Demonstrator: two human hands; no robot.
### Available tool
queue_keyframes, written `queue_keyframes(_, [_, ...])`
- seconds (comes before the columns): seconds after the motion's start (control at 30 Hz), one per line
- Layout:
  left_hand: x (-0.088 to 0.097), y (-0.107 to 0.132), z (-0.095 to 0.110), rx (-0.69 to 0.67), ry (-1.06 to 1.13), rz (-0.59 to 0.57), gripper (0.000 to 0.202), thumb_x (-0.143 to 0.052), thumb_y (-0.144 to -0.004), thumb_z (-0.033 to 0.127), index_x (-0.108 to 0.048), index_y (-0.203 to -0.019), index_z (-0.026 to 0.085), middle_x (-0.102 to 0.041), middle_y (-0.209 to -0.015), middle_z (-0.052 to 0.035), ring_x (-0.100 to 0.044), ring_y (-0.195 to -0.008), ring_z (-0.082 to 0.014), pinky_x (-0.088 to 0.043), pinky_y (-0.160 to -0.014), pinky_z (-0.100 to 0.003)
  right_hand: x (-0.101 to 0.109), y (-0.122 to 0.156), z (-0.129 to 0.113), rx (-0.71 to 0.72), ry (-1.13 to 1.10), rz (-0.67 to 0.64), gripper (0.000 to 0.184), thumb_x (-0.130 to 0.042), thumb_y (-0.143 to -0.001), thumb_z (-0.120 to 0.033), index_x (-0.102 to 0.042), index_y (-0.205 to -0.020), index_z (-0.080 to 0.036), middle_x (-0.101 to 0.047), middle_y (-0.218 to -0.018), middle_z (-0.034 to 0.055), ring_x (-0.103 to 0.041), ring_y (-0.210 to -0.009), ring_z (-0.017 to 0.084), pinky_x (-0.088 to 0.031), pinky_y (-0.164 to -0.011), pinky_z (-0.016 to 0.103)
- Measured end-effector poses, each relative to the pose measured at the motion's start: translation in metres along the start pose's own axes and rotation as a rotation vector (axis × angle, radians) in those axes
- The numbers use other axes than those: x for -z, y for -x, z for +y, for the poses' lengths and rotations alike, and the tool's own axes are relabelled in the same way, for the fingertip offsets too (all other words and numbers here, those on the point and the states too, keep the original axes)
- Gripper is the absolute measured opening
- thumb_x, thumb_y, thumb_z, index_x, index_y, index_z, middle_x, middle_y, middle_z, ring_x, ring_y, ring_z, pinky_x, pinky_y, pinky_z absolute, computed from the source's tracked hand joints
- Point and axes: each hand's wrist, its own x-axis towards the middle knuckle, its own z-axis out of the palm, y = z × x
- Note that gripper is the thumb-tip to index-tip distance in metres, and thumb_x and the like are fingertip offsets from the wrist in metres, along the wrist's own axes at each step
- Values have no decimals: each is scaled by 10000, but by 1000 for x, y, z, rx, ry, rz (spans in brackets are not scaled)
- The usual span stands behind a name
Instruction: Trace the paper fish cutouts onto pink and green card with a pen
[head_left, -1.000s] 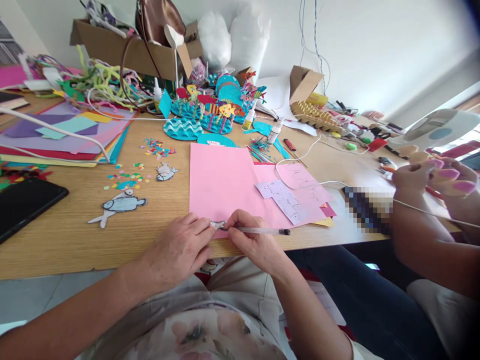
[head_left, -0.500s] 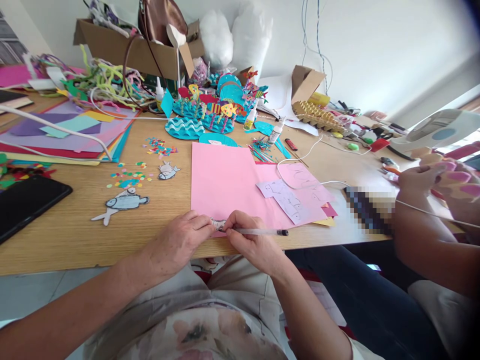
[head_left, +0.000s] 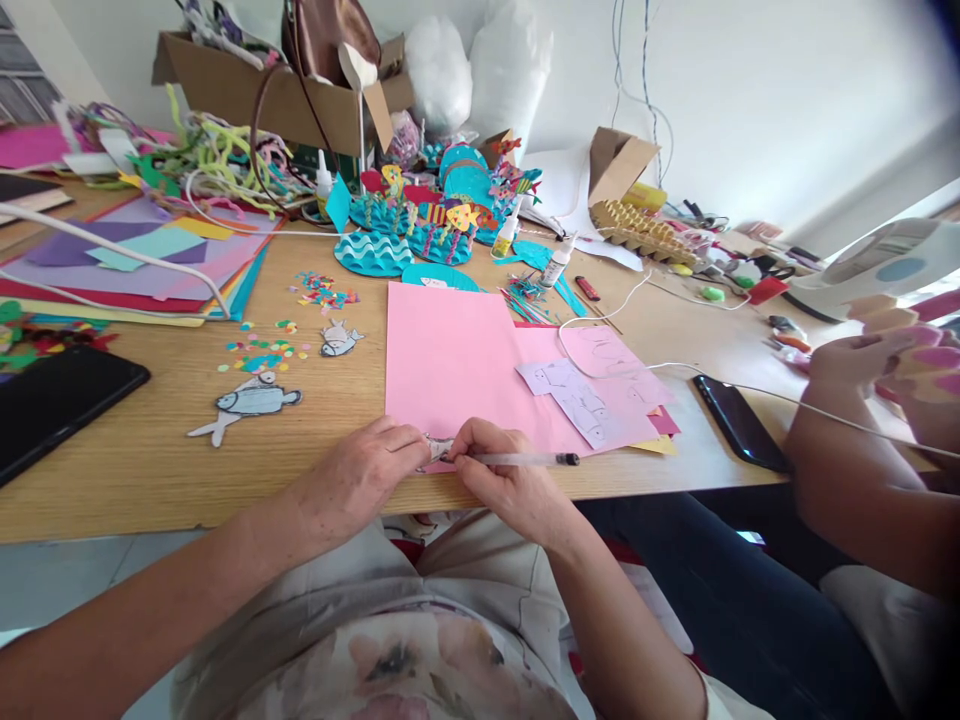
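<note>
My right hand (head_left: 514,480) is closed round a pen (head_left: 529,459) with a clear barrel and black end, its tip side hidden by my fingers. At the near edge of a pink sheet (head_left: 450,350) lies a small paper fish cutout (head_left: 439,448), partly covered. The fingers of my left hand (head_left: 364,468) are together and press on its left end, pinning it to the sheet. Off to the left, a blue-grey paper fish (head_left: 259,400) overlaps a white cutout, and a smaller grey fish (head_left: 341,340) lies beyond it.
Purple paper with drawn fish (head_left: 581,405) lies right of the pink sheet. Phones rest at left (head_left: 67,405) and right (head_left: 739,422). Glue bottles (head_left: 556,264), blue paper crafts (head_left: 371,255) and a cardboard box (head_left: 225,95) stand behind. Another person's hand (head_left: 855,360) is at right.
The view has shifted slightly. Both hands stay at the paper fish with barely any movement, and the pen remains in my right hand.
</note>
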Motion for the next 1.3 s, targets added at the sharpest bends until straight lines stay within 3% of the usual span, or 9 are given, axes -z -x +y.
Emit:
queue_keyframes(0.27, [0,0,1,-13,-7,14,239,-371,-903,41,-587,-906,144,-590,-891,-35,-507,-835,-179,-419,-768,-288,2,-4,6,-32,-114,38,106,-460,-727,-98,-525,-709,-180,-454,-544,-63,-362,-493,83,-271,-457,196])
queue_keyframes(0.6, [1,-1,2,-1,-9,7,229,-390,-889,37,-593,-905,141,-599,-896,-39,-512,-828,-180,-425,-767,-291,-1,-3,3,17,-48,19,116,-452,-735,-84,-511,-707,-180,-464,-560,-59,-376,-503,81,-281,-471,197])
queue_keyframes(1.3, [-3,0,-3,-22,67,56,188,-408,-899,79,-581,-920,149,-601,-903,-40,-518,-856,-184,-444,-785,-302,-10,-4,-4,54,-131,-13,133,-448,-712,-63,-512,-710,-180,-456,-553,-65,-368,-486,72,-262,-451,185])
